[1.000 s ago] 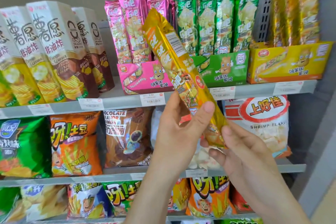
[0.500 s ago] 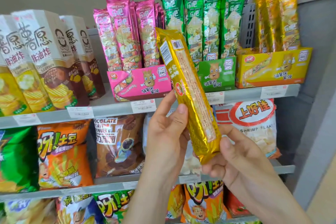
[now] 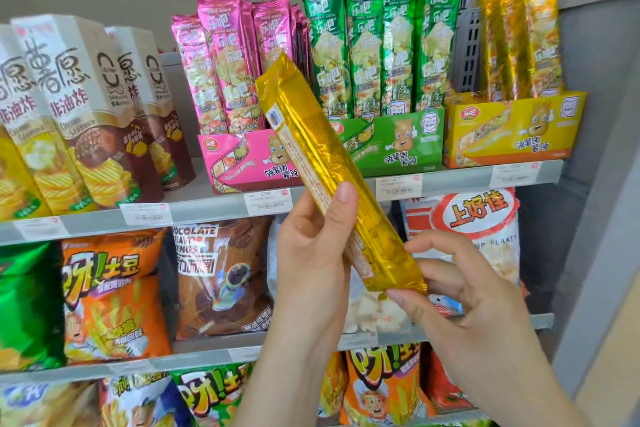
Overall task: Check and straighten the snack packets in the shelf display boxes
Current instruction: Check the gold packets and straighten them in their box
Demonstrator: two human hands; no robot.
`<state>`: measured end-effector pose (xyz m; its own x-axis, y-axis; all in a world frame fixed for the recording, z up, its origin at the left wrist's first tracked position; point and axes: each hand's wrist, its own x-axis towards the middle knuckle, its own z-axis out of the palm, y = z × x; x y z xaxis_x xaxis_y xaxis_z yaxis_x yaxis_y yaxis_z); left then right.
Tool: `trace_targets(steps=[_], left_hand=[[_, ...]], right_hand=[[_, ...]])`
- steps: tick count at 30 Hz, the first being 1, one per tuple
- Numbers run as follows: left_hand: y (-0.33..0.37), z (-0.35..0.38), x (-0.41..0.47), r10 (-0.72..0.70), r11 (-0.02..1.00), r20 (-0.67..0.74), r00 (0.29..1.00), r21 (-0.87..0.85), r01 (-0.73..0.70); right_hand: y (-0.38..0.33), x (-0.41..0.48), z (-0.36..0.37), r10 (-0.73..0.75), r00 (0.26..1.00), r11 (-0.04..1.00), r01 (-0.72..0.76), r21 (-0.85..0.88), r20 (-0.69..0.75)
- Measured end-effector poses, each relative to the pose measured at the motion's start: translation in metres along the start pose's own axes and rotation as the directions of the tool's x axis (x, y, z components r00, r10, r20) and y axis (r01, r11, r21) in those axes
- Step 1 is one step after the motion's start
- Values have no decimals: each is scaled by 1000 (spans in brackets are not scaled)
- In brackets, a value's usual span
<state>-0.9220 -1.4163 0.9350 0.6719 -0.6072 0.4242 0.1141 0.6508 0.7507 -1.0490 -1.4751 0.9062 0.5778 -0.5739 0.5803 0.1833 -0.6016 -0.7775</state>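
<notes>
Gold packet [image 3: 329, 163], tilted top-left, gripped mid-length by left hand [image 3: 311, 253], thumb in front, fingers curled behind; right hand [image 3: 478, 302] pinches its bottom end. Above the fingers it covers part of pink display box [image 3: 239, 156] and green display box [image 3: 408, 139]; shrimp-flakes bag [image 3: 485, 218] behind right fingers.

Yellow box [image 3: 512, 135] has free room at left end, gold packets [image 3: 523, 45] bunched right. Pink box [image 3: 242, 159] & green box [image 3: 398, 142] packed full, held gold packet [image 3: 332, 177] slanting across their fronts.
</notes>
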Motion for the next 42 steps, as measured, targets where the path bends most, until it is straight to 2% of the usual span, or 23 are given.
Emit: trace_targets(steps=[5, 8, 11, 12, 14, 16, 17, 20, 23, 25, 27, 29, 30, 33, 37, 40, 42], left_hand=[[2, 7, 2, 9, 992, -25, 1000, -125, -12], [8, 10, 4, -34, 970, -30, 999, -243, 26], [13, 11, 4, -38, 959, 40, 998, -280, 48], [13, 12, 4, -38, 955, 64, 997, -290, 55], [12, 15, 2, -58, 951, 98, 993, -298, 85], [10, 18, 2, -83, 952, 128, 988, -284, 117], [10, 19, 1, -94, 954, 146, 985, -271, 132], [6, 20, 3, -91, 971, 172, 981, -205, 126], [2, 23, 5, -120, 983, 167, 979, -117, 141], [-2, 25, 8, -134, 989, 154, 979, -39, 141], [-1, 27, 10, -99, 990, 124, 987, 110, 85], [2, 30, 14, 21, 941, 133, 991, 333, -64], [3, 32, 17, 62, 923, 164, 984, 366, -119], [14, 45, 27, 145, 898, 341, 929, 350, -268], [28, 70, 46, 290, 806, 471, 833, 348, -478], [38, 90, 59, 343, 751, 467, 815, 385, -536], [47, 104, 64, 361, 714, 512, 779, 385, -584]], right_hand=[[8, -3, 5, -38, 985, 999, 41, 11, -169], [11, -5, 4, -89, 966, 996, 92, 2, -244], [8, -2, 1, -37, 964, 988, 75, 136, -263], [5, 0, 1, 13, 974, 972, 40, 231, -224], [1, 5, 1, 157, 987, 890, -131, 436, -24], [2, 7, -2, 221, 958, 806, -285, 519, 182], [0, 8, -3, 221, 950, 792, -308, 527, 223], [1, 9, -8, 224, 938, 763, -338, 551, 266], [4, 8, -13, 244, 941, 767, -335, 547, 235], [1, 8, -17, 251, 952, 809, -306, 502, 177], [1, 9, -22, 245, 963, 849, -270, 453, 116], [2, 10, -28, 229, 971, 875, -235, 424, 67], [3, 10, -32, 227, 973, 889, -227, 398, 46], [9, 13, -44, 231, 971, 922, -200, 332, -57], [19, 20, -62, 186, 966, 956, -136, 260, -177], [24, 26, -77, 140, 959, 971, -84, 225, -247], [29, 32, -86, 103, 952, 986, -59, 158, -288]])
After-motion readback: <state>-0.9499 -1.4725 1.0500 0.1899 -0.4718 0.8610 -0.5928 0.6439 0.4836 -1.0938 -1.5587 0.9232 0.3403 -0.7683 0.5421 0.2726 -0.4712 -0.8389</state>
